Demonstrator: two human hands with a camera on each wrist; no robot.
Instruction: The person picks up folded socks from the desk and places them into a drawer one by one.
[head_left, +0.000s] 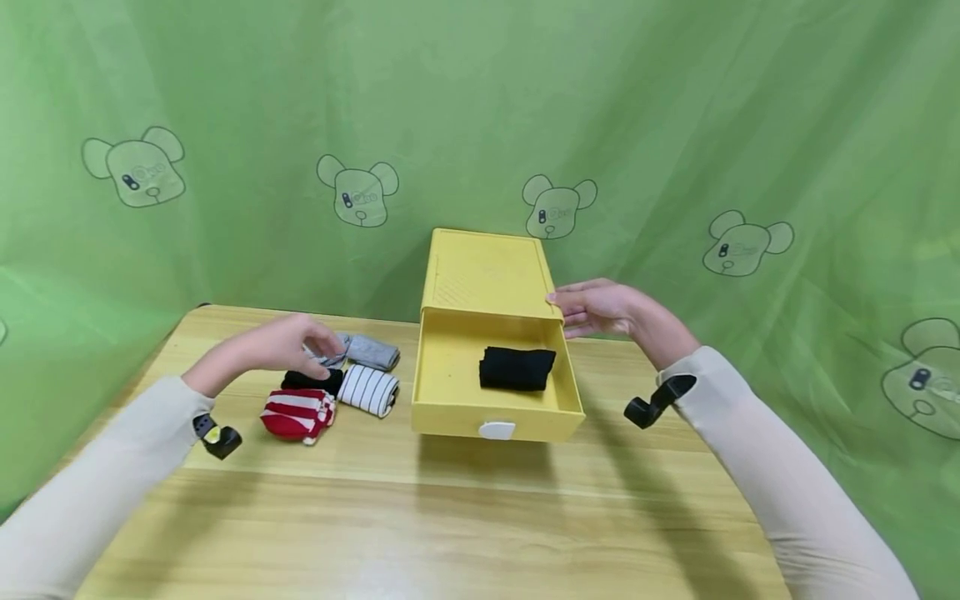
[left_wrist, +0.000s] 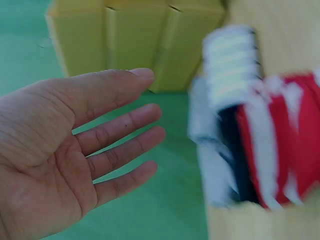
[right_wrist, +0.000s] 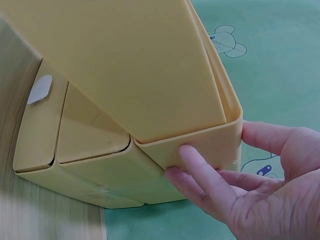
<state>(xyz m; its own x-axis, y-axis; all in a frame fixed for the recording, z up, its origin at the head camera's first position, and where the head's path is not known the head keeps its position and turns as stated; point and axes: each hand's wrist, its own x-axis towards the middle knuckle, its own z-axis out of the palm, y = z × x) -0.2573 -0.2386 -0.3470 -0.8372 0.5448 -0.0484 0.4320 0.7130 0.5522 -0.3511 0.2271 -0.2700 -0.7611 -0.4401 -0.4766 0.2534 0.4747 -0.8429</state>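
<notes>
A yellow drawer cabinet [head_left: 487, 268] stands at the table's back, its top drawer [head_left: 442, 377] pulled out. Inside that drawer lies a folded black cloth [head_left: 516, 368]. My right hand [head_left: 600, 307] rests on the cabinet's upper right corner, thumb over the top edge and nearly straight fingers against the side [right_wrist: 200, 150]. My left hand [head_left: 288, 343] hovers over a group of folded cloths, fingers loosely bent, holding nothing. The group has a grey cloth [head_left: 373, 352], a white one with dark stripes [head_left: 369, 390], a black one [head_left: 309, 382] and a red-and-white striped one [head_left: 296, 414].
Below the open drawer are two more drawers, the lower drawer [right_wrist: 37, 130] having a white handle [right_wrist: 40, 90]. The wooden table [head_left: 337, 517] reaches toward me. A green curtain [head_left: 480, 108] with mouse-head prints hangs behind it.
</notes>
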